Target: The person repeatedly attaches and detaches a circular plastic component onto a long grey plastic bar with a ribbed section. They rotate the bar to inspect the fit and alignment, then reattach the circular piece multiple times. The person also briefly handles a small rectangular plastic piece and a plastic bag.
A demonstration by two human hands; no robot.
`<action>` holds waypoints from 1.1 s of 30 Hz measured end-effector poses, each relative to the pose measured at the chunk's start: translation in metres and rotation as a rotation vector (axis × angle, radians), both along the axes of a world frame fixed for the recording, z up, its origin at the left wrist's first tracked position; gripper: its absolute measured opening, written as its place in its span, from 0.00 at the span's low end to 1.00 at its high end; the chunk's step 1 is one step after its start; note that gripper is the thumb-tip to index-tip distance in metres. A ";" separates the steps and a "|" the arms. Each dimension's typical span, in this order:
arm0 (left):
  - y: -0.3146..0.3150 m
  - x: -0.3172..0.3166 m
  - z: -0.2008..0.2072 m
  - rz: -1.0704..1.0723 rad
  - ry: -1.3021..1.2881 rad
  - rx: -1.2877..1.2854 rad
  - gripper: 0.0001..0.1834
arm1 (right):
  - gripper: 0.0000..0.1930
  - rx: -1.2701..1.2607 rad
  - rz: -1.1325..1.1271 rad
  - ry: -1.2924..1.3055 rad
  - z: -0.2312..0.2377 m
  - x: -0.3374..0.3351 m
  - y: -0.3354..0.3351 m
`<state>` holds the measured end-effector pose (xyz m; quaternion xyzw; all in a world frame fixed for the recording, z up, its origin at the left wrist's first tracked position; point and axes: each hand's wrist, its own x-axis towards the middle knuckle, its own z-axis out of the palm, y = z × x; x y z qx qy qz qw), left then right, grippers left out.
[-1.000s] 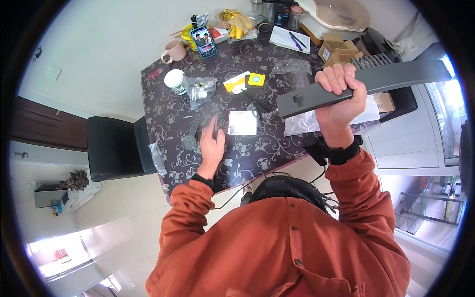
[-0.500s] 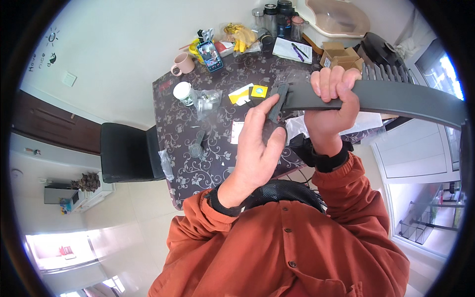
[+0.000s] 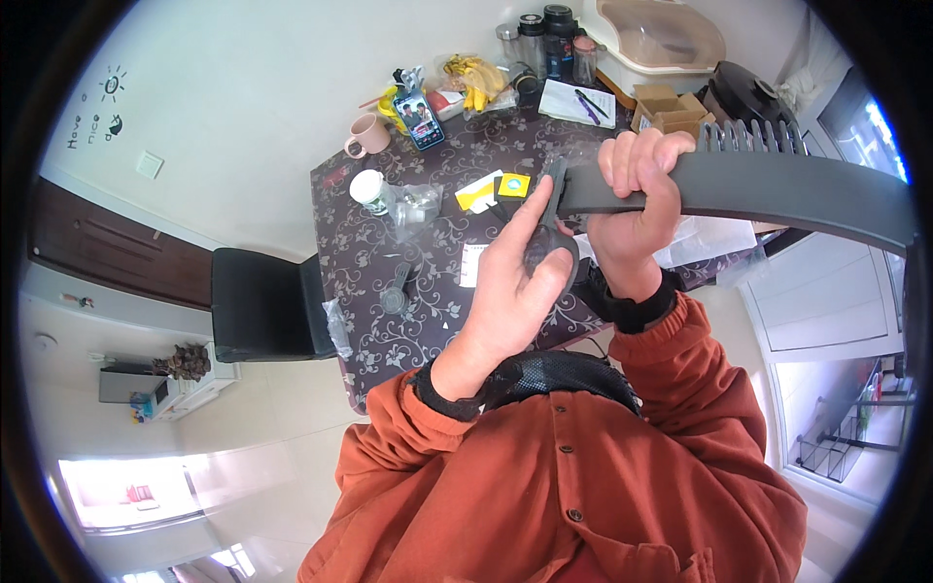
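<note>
My right hand grips a long dark grey plastic panel with a slotted, comb-like upper edge, held raised above the table and reaching to the right. My left hand is pressed against the panel's left end, fingers around a small dark grey piece there. Whether that piece is joined to the panel I cannot tell. Both sleeves are orange.
Below is a dark table with a floral-patterned top carrying a pink mug, a phone, a white cup, yellow cards, a small grey part, paper and cardboard boxes. A black chair stands to the left.
My left hand has lifted off the table and come up to the left end of the panel. The panel has risen and moved closer to the camera.
</note>
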<state>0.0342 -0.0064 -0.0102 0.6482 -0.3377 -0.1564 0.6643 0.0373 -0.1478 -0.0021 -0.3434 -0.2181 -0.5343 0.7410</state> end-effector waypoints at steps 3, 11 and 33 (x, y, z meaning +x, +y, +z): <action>0.001 0.000 -0.001 -0.015 0.091 -0.020 0.34 | 0.08 0.010 0.013 -0.003 -0.001 0.001 0.001; -0.001 0.006 -0.005 0.071 -0.205 0.112 0.38 | 0.07 0.008 0.019 0.016 0.003 0.002 0.007; -0.006 0.001 -0.014 0.150 -0.216 0.033 0.36 | 0.07 -0.064 0.026 0.015 0.008 0.008 0.008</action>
